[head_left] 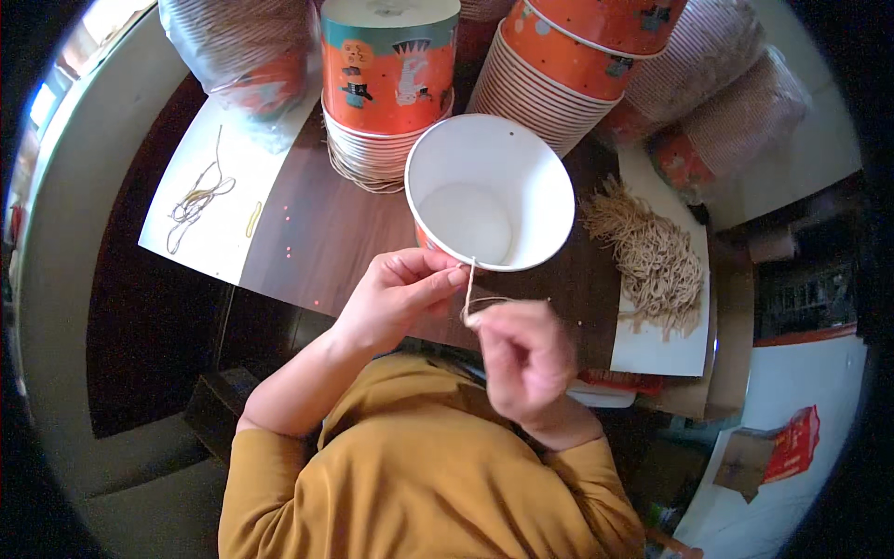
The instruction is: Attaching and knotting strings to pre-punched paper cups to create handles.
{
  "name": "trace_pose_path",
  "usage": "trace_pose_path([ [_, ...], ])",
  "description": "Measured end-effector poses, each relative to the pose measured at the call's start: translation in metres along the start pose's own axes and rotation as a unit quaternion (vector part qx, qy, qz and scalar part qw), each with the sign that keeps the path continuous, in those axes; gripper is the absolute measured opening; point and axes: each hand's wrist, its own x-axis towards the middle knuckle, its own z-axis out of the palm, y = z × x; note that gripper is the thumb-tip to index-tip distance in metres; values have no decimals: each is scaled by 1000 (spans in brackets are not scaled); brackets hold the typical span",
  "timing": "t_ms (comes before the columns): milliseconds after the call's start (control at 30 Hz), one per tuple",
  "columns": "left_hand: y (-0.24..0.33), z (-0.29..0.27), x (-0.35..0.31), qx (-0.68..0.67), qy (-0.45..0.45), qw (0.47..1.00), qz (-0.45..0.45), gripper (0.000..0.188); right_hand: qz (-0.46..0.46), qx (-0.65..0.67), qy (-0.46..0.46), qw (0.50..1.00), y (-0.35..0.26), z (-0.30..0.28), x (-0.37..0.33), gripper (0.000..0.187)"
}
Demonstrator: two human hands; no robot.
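Left hand (400, 296): thumb and fingers pressed together against the near rim of a white-lined bucket (494, 191); right hand (529, 361), slightly blurred, pinches a string (469, 289) running down from that rim. The bucket stands between a bucket stack (389, 79) and a string heap (659, 265) on the desk (368, 238)

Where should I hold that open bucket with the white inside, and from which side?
Probably by the right side of the bucket's rim, coming from the right and pinching the wall inside and out. The wide, uncovered mouth leaves that edge reachable, while the cord is at the near edge and stacked buckets stand beyond its left side.
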Motion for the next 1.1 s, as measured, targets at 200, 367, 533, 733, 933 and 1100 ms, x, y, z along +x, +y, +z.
trace_pose_path([
  [200, -2, 2, -1, -29, 32, 999, -20, 12, 207, 141, -8, 968, 4, 37, -48, 11],
  [367, -4, 2, -2, -29, 27, 999, 12, 11, 158, 36, -27, 986, 16, 41, -41, 14],
  [533, -7, 6, -1, -31, 44, 998, 32, 10, 9, -62, -129, 990, 10, 26, -32, 24],
  [733, -7, 13, -5, -43, 56, 997, 26, 11, 0, -17, -123, 992, 12, 32, -39, 19],
  [933, 2, 7, -10, -68, 44, 997, -21, 12, 156, 36, -37, 986, 17, -7, -22, 11],
  [1100, -2, 5, -9, -66, 29, 997, -18, 12, 229, 88, -73, 967, 28, 9, -22, 28],
])
